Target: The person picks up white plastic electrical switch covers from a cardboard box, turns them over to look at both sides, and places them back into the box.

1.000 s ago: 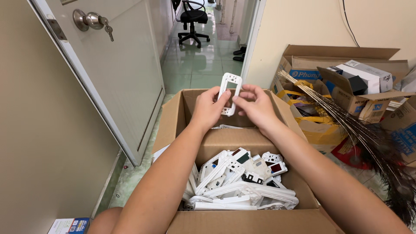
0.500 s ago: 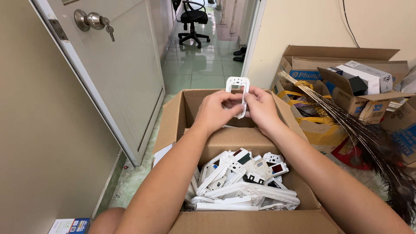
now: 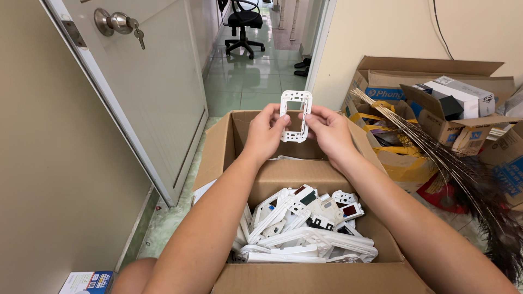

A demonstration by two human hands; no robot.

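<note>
Both my hands hold a white rectangular plastic frame point(image 3: 296, 116) upright above the far end of an open cardboard box point(image 3: 229, 142). My left hand point(image 3: 267, 134) grips its left side with the thumb on the frame. Its right side is pinched by my right hand point(image 3: 328, 130). Below my forearms, the near half of the box holds a pile of white switch frames and modules point(image 3: 305, 228).
An open grey door point(image 3: 141, 81) with a knob and keys stands to the left. Beyond is a green tiled floor with an office chair point(image 3: 243, 23). More cardboard boxes point(image 3: 436, 103) and a broom of thin twigs point(image 3: 441, 158) crowd the right side.
The white frame has been turned from tilted to upright and lifted slightly, both hands keeping hold of it.
</note>
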